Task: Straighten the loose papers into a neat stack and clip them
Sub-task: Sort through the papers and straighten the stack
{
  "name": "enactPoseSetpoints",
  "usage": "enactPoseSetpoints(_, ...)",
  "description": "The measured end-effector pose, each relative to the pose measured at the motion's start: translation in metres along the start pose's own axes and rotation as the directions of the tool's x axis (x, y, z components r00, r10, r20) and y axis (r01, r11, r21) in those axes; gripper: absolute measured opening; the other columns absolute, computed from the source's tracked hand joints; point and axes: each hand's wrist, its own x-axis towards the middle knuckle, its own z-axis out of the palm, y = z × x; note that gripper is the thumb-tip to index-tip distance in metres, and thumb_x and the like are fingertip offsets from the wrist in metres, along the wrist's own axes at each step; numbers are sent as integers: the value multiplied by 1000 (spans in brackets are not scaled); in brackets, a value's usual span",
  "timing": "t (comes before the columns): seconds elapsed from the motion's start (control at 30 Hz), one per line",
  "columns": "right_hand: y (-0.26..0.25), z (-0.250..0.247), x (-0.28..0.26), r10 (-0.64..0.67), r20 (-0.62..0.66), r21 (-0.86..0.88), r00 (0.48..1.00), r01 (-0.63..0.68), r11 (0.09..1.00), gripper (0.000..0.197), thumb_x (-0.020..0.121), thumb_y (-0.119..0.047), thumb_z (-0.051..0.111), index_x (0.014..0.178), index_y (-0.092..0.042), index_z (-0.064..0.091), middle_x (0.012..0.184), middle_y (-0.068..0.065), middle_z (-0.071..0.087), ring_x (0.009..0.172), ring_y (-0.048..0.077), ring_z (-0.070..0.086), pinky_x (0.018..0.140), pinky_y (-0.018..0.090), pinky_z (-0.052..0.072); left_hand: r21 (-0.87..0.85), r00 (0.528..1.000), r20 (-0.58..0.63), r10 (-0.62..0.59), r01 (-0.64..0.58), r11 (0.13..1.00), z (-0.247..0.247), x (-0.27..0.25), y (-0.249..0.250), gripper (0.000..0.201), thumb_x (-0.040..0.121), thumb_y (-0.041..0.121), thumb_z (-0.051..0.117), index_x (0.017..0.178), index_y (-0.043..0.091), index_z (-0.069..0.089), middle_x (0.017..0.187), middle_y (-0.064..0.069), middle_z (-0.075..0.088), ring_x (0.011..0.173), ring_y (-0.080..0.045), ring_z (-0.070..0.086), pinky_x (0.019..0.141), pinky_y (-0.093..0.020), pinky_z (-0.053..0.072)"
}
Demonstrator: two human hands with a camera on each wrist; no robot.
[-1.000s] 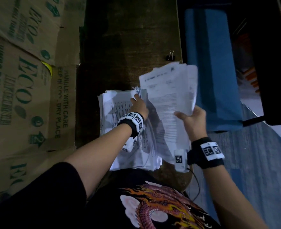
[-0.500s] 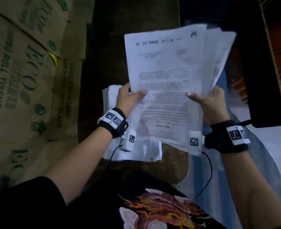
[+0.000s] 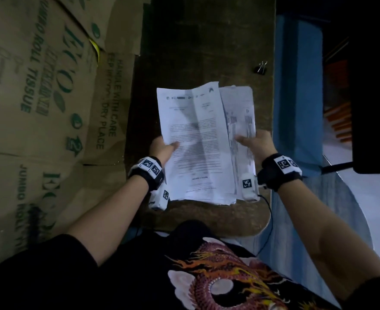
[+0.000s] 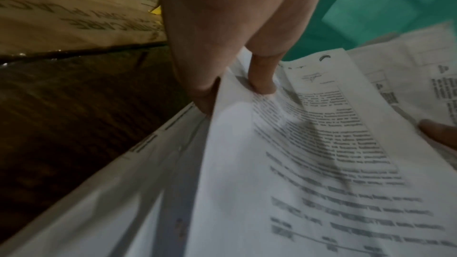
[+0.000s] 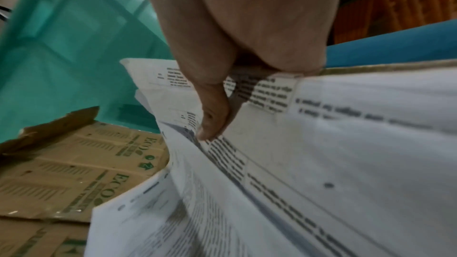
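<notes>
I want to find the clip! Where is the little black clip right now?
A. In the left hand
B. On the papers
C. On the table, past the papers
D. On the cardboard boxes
C: the clip lies alone on the dark table, beyond the papers that both hands hold.

papers (image 3: pixel 198 139): printed white sheets, uneven, held over table | binder clip (image 3: pixel 261 68): black, beyond them, apart

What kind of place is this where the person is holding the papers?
Probably a storeroom or back room used as a makeshift workspace. Flattened cardboard cartons printed "jumbo roll tissue" lie beside a worn, dark wooden table, where a binder clip waits beyond the papers.
</notes>
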Motion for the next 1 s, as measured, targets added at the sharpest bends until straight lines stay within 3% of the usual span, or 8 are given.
enactPoseSetpoints(0.23,10,2,9,158,-40,-128,987,-161,979,51,62,-17,90,102,1,64,91,9,71,78,21,69,76,33,55,6,986,160,35,-36,999,15,-3,8,31,84,7,69,114,11,65,115,-8,69,105,-23,66,99,-44,50)
enactPoseSetpoints(0.37,48,-7,31,186,-15,-80,982,-186,979,103,31,-47,98,113,4,61,101,19,72,88,32,72,78,50,58,21,985,173,19,-23,1000,24,-4,9,39,77,-2,73,113,11,65,112,-7,70,100,-21,67,96,-40,52)
enactPoseSetpoints(0.43,49,-2,25,208,27,-72,978,-205,976,93,41,-51,95,107,7,62,102,24,70,90,36,71,84,54,56,18,983,183,18,-22,1000,28,-7,10,41,74,-7,74,111,9,65,110,-8,70,97,-21,67,94,-37,52)
enactPoseSetpoints(0.5,40,6,11,209,25,-27,978,-208,978,65,59,-43,89,99,1,65,96,17,72,87,31,70,89,48,54,39,985,171,34,-41,998,30,-10,11,40,74,-7,73,110,9,66,107,-7,70,96,-21,67,91,-34,52)
enactPoseSetpoints(0.63,37,3,0,158,28,218,987,-160,963,71,65,-47,81,115,0,64,108,18,71,102,32,69,93,49,52,65,993,108,43,-50,997,28,-7,11,37,75,-3,73,109,9,65,109,-7,70,97,-21,67,91,-35,53)
enactPoseSetpoints(0.7,32,-2,-4,129,25,273,991,-131,953,56,78,-33,77,120,1,61,108,17,72,101,32,69,88,44,55,49,993,114,19,-25,999,25,-4,9,39,76,-3,73,113,6,64,111,-8,70,99,-23,67,93,-41,53)
enactPoseSetpoints(0.8,22,-17,-3,88,6,178,996,-88,980,39,81,-5,74,118,3,61,105,16,72,95,30,71,83,42,57,15,994,109,-7,5,1000,19,-3,9,41,76,-7,72,115,3,64,111,-9,69,101,-24,67,93,-45,53)
enactPoseSetpoints(1.0,-16,-56,-8,-104,-6,-262,995,99,960,29,81,-5,74,108,-2,65,97,6,72,77,8,71,79,33,60,14,1000,24,9,-9,1000,14,-1,6,45,76,-7,73,118,4,63,113,-7,69,101,-22,66,89,-35,53)
